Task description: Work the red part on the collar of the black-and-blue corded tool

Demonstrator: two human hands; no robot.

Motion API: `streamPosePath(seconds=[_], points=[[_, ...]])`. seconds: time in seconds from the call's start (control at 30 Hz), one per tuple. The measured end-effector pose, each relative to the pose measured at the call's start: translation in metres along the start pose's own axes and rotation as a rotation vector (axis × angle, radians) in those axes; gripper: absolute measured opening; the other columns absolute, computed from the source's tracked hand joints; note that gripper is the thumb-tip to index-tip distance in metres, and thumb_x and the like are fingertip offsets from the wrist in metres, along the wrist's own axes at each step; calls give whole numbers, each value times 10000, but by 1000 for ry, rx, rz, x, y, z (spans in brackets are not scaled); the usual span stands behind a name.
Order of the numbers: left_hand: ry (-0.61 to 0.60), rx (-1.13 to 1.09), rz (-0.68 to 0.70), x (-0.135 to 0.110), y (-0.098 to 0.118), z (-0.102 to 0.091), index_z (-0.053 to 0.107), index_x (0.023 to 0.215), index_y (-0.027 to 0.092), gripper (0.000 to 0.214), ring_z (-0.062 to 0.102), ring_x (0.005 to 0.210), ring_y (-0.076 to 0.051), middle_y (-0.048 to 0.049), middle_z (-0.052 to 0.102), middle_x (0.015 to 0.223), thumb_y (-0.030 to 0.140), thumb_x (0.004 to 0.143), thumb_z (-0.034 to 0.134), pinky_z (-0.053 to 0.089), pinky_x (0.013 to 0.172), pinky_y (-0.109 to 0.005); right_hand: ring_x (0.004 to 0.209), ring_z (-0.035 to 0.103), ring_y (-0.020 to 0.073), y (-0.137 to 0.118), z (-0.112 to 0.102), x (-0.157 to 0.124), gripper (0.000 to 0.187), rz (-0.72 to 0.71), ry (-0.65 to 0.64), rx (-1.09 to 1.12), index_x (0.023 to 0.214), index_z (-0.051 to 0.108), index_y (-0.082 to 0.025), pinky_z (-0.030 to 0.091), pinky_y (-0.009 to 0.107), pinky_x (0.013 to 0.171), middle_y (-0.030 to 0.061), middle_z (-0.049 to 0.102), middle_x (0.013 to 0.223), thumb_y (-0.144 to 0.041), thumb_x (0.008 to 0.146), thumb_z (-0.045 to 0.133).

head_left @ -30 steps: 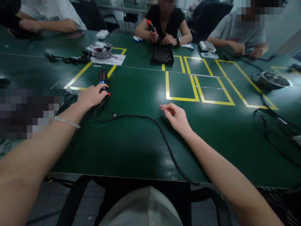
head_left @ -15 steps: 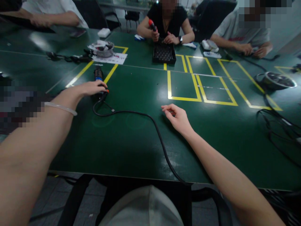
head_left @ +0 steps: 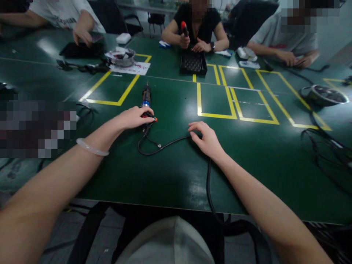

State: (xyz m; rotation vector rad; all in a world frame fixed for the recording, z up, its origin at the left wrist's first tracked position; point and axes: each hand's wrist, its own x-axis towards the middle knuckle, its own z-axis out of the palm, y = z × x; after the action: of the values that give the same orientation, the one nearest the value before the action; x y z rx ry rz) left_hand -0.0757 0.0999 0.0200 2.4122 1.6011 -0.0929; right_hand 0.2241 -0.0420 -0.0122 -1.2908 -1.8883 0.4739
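My left hand [head_left: 136, 116] is closed around the rear part of a corded electric screwdriver [head_left: 146, 97]. The tool has a dark body, a blue ring and an orange-red part, and lies on the green table with its thin bit pointing away from me. Its black cord [head_left: 150, 153] loops back and runs to the right, passing under my right hand [head_left: 205, 138] and then down over the near table edge. That hand rests on the table, loosely curled, with a gap between thumb and fingers and nothing in them.
Yellow tape rectangles [head_left: 217, 116] mark the green table [head_left: 170, 183]. A metal bowl [head_left: 128, 60] sits on paper at the back left, another bowl [head_left: 327, 95] at the right. Across the table, a person holds a red-and-black tool [head_left: 184, 29] over a black tray [head_left: 193, 63]. Cables [head_left: 327, 146] lie at right.
My left hand and the electric screwdriver have moved right and nearer to me. The cord has shifted right, under my right hand, which stays almost in place. At far left, a person's dark tray is set down.
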Motion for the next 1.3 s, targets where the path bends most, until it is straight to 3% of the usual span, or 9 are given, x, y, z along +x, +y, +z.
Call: streamPosePath(seconds=[0.27, 0.43, 0.6, 0.7, 0.87, 1.07, 1.3], points=[[-40, 24, 46, -21, 101, 13, 560, 1354, 377, 604, 629, 1011, -298, -97, 583, 1155, 726, 884, 413, 486, 872, -403, 1169, 563, 275, 4, 2, -2, 221, -1, -137, -141, 1071, 586, -235, 475, 461, 996, 97, 638, 1258, -177, 858, 583], [-4, 34, 115, -29, 142, 22, 557, 1354, 388, 526, 643, 1019, -326, -110, 590, 1162, 653, 916, 437, 492, 849, -427, 1024, 570, 288, 6, 2, 0, 205, 4, -183, -266, 1039, 568, -215, 483, 438, 892, 102, 660, 1099, -168, 842, 594], [47, 26, 166, -34, 144, 31, 451, 1473, 403, 546, 653, 1040, -307, -100, 625, 1155, 618, 993, 304, 486, 880, -423, 887, 561, 264, 9, -3, 2, 95, 5, -192, -354, 926, 549, -224, 459, 384, 788, 81, 639, 936, -149, 868, 536], [77, -14, 178, -34, 137, 35, 383, 1521, 405, 538, 652, 1064, -294, -88, 636, 1188, 547, 1032, 212, 493, 883, -416, 858, 556, 259, 15, -12, 2, 112, 49, -134, -413, 884, 532, -227, 439, 366, 742, 86, 621, 924, -124, 840, 533], [119, -7, 190, -33, 131, 38, 380, 1530, 383, 534, 662, 1033, -287, -84, 651, 1174, 504, 1041, 202, 504, 867, -415, 786, 530, 249, 25, -25, 4, 155, 183, -32, -487, 843, 508, -220, 406, 354, 679, 97, 591, 896, -86, 769, 538], [152, -9, 210, -32, 131, 41, 394, 1519, 379, 518, 666, 1021, -278, -74, 655, 1146, 465, 1048, 198, 513, 836, -394, 733, 536, 181, 14, -17, 6, 120, 48, -63, -167, 829, 512, -218, 431, 310, 704, 23, 555, 815, -117, 779, 551], [148, -15, 202, -33, 132, 40, 403, 1512, 373, 503, 660, 1054, -268, -71, 654, 1181, 452, 1049, 221, 506, 859, -377, 733, 526, 171, 2, 2, 3, 97, -6, -102, -51, 811, 515, -223, 433, 299, 718, 14, 553, 824, -137, 803, 559]])
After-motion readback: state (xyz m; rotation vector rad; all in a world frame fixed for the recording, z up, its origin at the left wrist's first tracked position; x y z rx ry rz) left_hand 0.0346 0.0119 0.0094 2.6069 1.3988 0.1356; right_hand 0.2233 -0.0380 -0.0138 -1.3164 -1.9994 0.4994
